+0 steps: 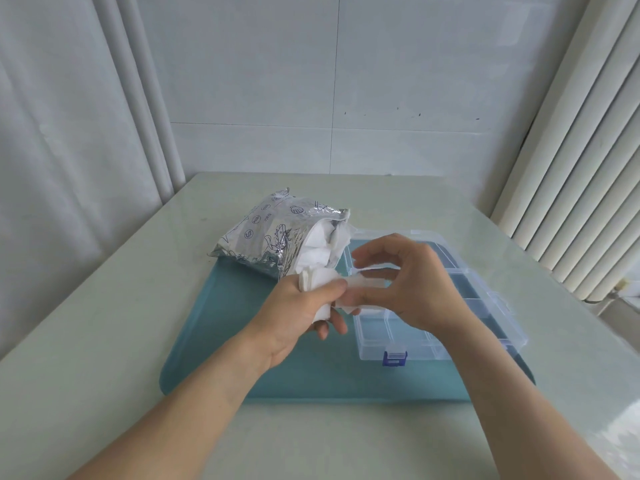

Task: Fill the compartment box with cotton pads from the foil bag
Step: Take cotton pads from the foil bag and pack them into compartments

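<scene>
A silver foil bag (pixel 263 233) lies on its side at the back left of the teal mat, its open mouth facing right with white cotton pads (pixel 320 247) showing inside. My left hand (pixel 298 310) grips a small stack of white pads (pixel 320 284) just in front of the bag. My right hand (pixel 412 282) pinches one pad (pixel 370 282) off that stack, above the left end of the clear compartment box (pixel 391 336). The box stands open on the mat's right half, its compartments partly hidden by my right hand.
The teal mat (pixel 242 341) lies on a pale table (pixel 104 323). A blue latch (pixel 394 358) sits on the box's front wall. White curtains hang at left and right, and a tiled wall stands behind the table.
</scene>
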Demonstrator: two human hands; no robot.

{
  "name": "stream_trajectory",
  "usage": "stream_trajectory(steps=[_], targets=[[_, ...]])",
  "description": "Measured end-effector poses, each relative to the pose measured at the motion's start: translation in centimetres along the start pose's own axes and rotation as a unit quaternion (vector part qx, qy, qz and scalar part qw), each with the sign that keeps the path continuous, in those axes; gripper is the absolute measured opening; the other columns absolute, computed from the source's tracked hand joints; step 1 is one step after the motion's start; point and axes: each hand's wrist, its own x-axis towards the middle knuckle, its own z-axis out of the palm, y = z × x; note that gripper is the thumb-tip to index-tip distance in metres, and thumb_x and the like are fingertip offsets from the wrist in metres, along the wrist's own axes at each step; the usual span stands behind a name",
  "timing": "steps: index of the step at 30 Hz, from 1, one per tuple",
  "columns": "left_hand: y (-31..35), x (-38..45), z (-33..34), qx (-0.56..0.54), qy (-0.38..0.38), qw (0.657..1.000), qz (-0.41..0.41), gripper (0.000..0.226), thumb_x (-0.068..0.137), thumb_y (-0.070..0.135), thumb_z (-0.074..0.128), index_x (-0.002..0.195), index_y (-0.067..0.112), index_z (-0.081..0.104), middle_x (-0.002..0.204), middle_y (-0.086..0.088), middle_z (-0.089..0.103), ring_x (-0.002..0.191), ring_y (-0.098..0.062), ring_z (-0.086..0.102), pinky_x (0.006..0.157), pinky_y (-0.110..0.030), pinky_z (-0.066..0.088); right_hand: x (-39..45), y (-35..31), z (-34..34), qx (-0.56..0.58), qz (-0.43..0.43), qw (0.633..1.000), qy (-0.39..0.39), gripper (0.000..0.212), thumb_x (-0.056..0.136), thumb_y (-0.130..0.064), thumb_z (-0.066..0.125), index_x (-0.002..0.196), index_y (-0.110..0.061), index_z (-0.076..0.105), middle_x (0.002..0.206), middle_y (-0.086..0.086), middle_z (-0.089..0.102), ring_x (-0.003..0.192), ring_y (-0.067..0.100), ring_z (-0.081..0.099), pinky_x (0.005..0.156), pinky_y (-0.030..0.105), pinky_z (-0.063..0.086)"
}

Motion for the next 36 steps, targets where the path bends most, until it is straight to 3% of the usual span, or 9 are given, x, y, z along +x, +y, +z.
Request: stream_trajectory(steps=[4, 7, 11, 18, 21, 25, 29, 32, 36], targets=[[-0.1, 0.2, -0.5, 0.000, 0.004, 1.000, 0.026, 0.011, 0.097, 0.010, 0.060, 0.097, 0.004, 0.070, 0.088, -0.012, 0.073, 0.061, -0.023, 0.062, 0.046, -0.026, 0.040, 0.2, 0.1, -1.1, -0.057, 0.030, 0.998, 0.002, 0.030, 0.064, -0.029, 0.094, 0.086, -0.029, 0.074, 0.076, -0.020, 0.071, 0.062, 0.002, 0.060, 0.060, 0.017, 0.049], [-0.3, 0.3, -0.7, 0.015, 0.006, 0.999, 0.046, 0.007, 0.094, 0.009, 0.064, 0.096, 0.005, 0.069, 0.088, -0.010, 0.073, 0.063, -0.024, 0.063, 0.047, -0.025, 0.041, 0.1, 0.1, -1.6, -0.030, 0.056, 0.998, -0.012, 0.023, 0.068, -0.021, 0.092, 0.083, -0.023, 0.074, 0.065, -0.016, 0.069, 0.050, 0.006, 0.056, 0.051, 0.018, 0.044], [-0.1, 0.2, -0.4, -0.017, 0.017, 0.998, 0.054, 0.012, 0.093, 0.017, 0.062, 0.097, 0.007, 0.070, 0.085, -0.007, 0.073, 0.060, -0.022, 0.062, 0.046, -0.024, 0.039, 0.2, 0.1, -2.2, 0.018, 0.052, 0.998, -0.008, 0.022, 0.068, -0.014, 0.091, 0.083, -0.013, 0.075, 0.071, 0.002, 0.075, 0.055, 0.011, 0.061, 0.052, 0.021, 0.048], [-0.5, 0.7, -0.6, 0.042, 0.127, 0.989, 0.055, 0.010, 0.094, 0.011, 0.064, 0.089, 0.006, 0.071, 0.075, -0.010, 0.073, 0.053, -0.023, 0.061, 0.048, -0.028, 0.036, 0.1, -0.2, -3.3, 0.098, 0.006, 0.994, 0.037, 0.018, 0.069, -0.011, 0.087, 0.081, -0.009, 0.074, 0.067, -0.001, 0.073, 0.057, 0.009, 0.062, 0.055, 0.018, 0.047], [-0.6, 0.8, -0.8, 0.065, 0.143, 0.986, 0.057, 0.013, 0.093, 0.011, 0.065, 0.083, 0.009, 0.071, 0.072, -0.005, 0.073, 0.051, -0.021, 0.061, 0.047, -0.027, 0.036, -0.4, -0.5, -4.1, 0.150, -0.004, 0.988, -0.024, 0.013, 0.066, -0.015, 0.081, 0.074, -0.007, 0.076, 0.071, 0.005, 0.075, 0.063, 0.014, 0.067, 0.063, 0.020, 0.053], [-0.6, 0.4, -0.5, 0.159, 0.118, 0.976, 0.086, 0.016, 0.091, 0.019, 0.071, 0.078, 0.010, 0.074, 0.058, 0.000, 0.067, 0.043, -0.013, 0.055, 0.048, -0.023, 0.037, -0.3, -0.2, -2.7, 0.089, 0.021, 0.994, -0.058, 0.016, 0.061, -0.027, 0.085, 0.073, -0.019, 0.080, 0.075, 0.009, 0.075, 0.069, 0.016, 0.067, 0.075, 0.034, 0.056], [-0.7, 0.2, -0.6, 0.177, 0.059, 0.977, 0.105, 0.026, 0.085, 0.037, 0.070, 0.077, 0.013, 0.073, 0.059, -0.013, 0.067, 0.048, -0.021, 0.049, 0.050, -0.032, 0.038, 0.2, 0.7, -1.6, -0.031, 0.028, 0.999, -0.028, 0.032, 0.071, -0.030, 0.089, 0.098, -0.026, 0.074, 0.064, -0.010, 0.066, 0.056, 0.002, 0.055, 0.062, 0.012, 0.042], [-0.7, 0.2, -0.7, 0.158, 0.047, 0.982, 0.098, 0.027, 0.090, 0.037, 0.070, 0.085, 0.011, 0.074, 0.071, -0.015, 0.071, 0.055, -0.025, 0.054, 0.048, -0.030, 0.042, 0.1, 0.8, -1.7, -0.007, 0.015, 0.999, -0.036, 0.012, 0.078, -0.024, 0.084, 0.085, -0.018, 0.077, 0.071, -0.007, 0.071, 0.061, 0.004, 0.057, 0.064, 0.013, 0.042], [-0.6, 0.4, -0.6, 0.088, 0.069, 0.992, 0.060, 0.013, 0.095, 0.017, 0.067, 0.089, 0.006, 0.071, 0.075, -0.007, 0.072, 0.055, -0.021, 0.059, 0.043, -0.025, 0.038, 0.1, 0.7, -2.3, 0.067, 0.009, 0.998, 0.007, 0.013, 0.080, -0.023, 0.081, 0.080, -0.012, 0.074, 0.072, -0.001, 0.071, 0.065, 0.010, 0.059, 0.064, 0.019, 0.045]])
